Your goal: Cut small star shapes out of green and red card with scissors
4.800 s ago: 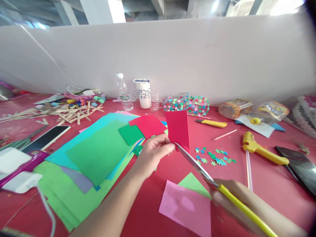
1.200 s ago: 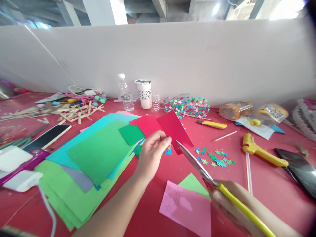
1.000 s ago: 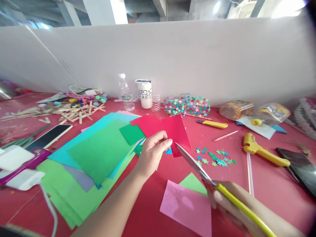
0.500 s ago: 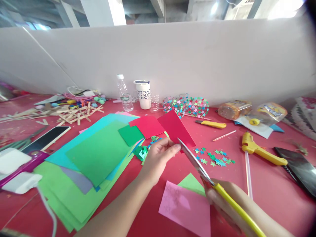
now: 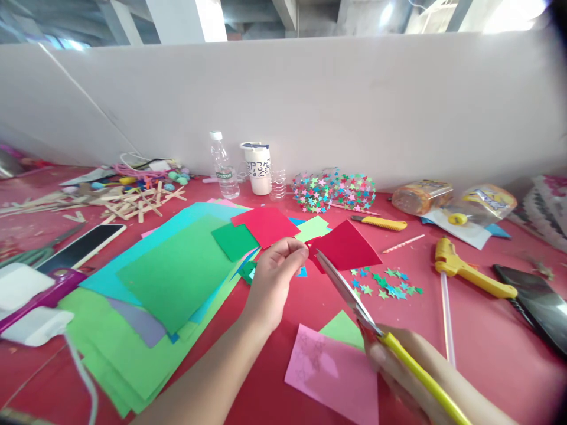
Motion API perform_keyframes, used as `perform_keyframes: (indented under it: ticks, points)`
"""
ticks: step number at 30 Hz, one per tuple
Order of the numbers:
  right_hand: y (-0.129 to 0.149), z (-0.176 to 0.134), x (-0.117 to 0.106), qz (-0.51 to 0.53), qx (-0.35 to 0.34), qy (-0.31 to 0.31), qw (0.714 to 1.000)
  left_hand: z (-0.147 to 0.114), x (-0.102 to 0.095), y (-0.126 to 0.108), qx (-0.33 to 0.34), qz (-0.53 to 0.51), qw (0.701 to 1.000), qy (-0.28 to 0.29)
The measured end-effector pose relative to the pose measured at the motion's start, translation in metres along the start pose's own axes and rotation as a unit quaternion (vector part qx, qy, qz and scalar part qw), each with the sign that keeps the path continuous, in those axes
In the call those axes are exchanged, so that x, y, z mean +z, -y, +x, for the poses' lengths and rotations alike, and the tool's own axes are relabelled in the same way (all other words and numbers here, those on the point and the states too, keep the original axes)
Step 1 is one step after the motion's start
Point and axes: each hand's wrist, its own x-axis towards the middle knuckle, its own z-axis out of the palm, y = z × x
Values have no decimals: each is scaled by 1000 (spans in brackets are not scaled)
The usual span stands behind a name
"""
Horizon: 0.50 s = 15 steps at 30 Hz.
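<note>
Thumb and fingers of my left hand (image 5: 279,271) are pinched at the left corner of a red sheet of paper (image 5: 348,245), which sticks out to the right above the table. In my right hand (image 5: 394,360) is a pair of scissors with yellow handles (image 5: 419,375). Their blades look nearly together, tips touching or just in front of the paper beside my left fingertips. Below them lies a pink sheet (image 5: 334,369) with faint star outlines, partly over a light green piece (image 5: 343,329). Small foil-coloured stars (image 5: 390,283) are scattered to the right of the paper.
Stacked coloured sheets (image 5: 177,271) cover the left side. At the back stand a water bottle (image 5: 225,168), a cup (image 5: 257,168) and star-covered rings (image 5: 334,190). On the right lie a utility knife (image 5: 381,222), a glue gun (image 5: 472,271) and a dark phone (image 5: 535,304).
The red sheet has turned and swung down to the right, uncovering light green and blue pieces behind it. My left hand has shifted slightly left; the scissors have moved only a little.
</note>
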Motion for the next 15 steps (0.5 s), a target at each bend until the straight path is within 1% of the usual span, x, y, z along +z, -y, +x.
perform_keyframes:
  ticks: [3,5,7,9,12,15]
  points:
    - [10,-5,0,10,10,-14,1000,-1,1,0,-23,-19,999,28]
    - [15,-7,0,20,-5,-21,1000,-2,2,1,-35,-33,998,39]
    - [17,-8,0,27,-18,-25,999,-2,2,2,-37,-45,998,33]
    - [16,-7,0,25,-16,-23,999,-2,1,2,-32,-52,998,28]
    - [9,-5,0,-1,-7,-24,1000,-2,1,-1,-2,-6,999,31]
    - [4,-4,-4,-56,-31,-5,998,-4,0,-8,36,82,995,37]
